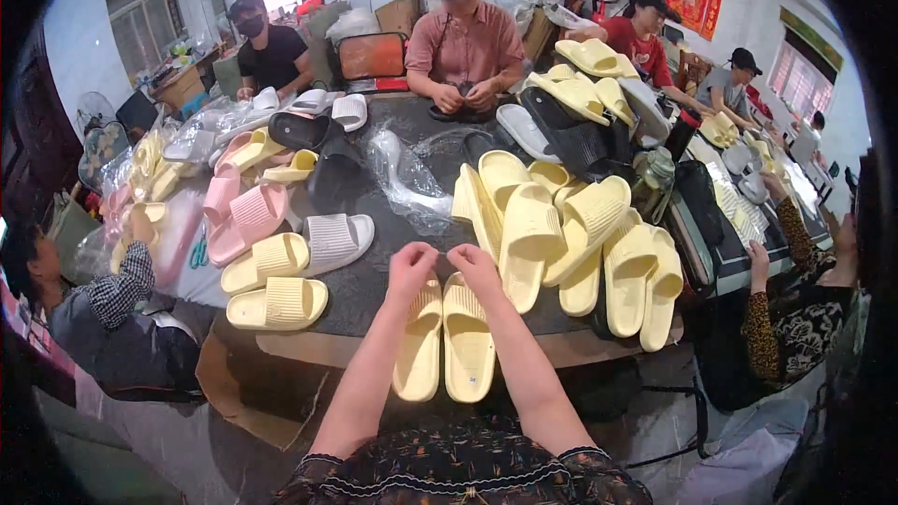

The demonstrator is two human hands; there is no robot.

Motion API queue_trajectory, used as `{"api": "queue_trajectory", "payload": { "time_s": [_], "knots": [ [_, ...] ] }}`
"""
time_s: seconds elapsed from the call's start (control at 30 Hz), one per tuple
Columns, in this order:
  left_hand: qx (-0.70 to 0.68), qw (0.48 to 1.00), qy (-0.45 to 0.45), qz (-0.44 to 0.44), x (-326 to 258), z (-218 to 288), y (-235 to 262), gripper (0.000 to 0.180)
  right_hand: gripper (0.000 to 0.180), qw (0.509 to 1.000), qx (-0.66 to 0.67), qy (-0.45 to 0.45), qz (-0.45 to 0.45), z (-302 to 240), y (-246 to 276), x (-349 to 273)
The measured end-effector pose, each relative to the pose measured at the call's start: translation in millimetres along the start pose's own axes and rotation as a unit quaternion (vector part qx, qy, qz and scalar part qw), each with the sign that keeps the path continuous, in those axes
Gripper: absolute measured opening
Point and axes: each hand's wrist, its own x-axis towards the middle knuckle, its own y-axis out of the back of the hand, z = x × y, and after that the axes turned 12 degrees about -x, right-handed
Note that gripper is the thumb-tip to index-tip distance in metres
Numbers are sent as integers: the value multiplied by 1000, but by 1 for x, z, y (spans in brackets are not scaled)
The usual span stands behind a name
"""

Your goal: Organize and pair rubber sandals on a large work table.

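Note:
A pair of pale yellow slide sandals [444, 341] lies side by side at the near edge of the dark table [374, 295], toes pointing away from me. My left hand [410, 265] rests on the strap end of the left sandal, fingers pinched. My right hand [475, 266] does the same at the right sandal. Both hands meet over a small dark thing between the straps; what it is cannot be made out.
A heap of yellow sandals [571, 234] lies right of my hands; pink, white and yellow ones [271, 243] lie left. Clear plastic bags [407, 178] sit mid-table. Several people sit around the table, one opposite [465, 37], one at left [103, 304], one at right [795, 299].

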Motion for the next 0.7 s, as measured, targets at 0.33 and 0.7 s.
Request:
{"api": "queue_trajectory", "payload": {
  "time_s": [0.33, 0.7],
  "knots": [
    [-48, 998, -15, 32, -2, 8, -1, 10, 15, 999, -10, 1, 32, 0, 0, -1],
    [-85, 994, -26, 67, -4, 10, 0, 6, 12, 999, 29, 25, 35, 1, -5, 2]
  ]
}}
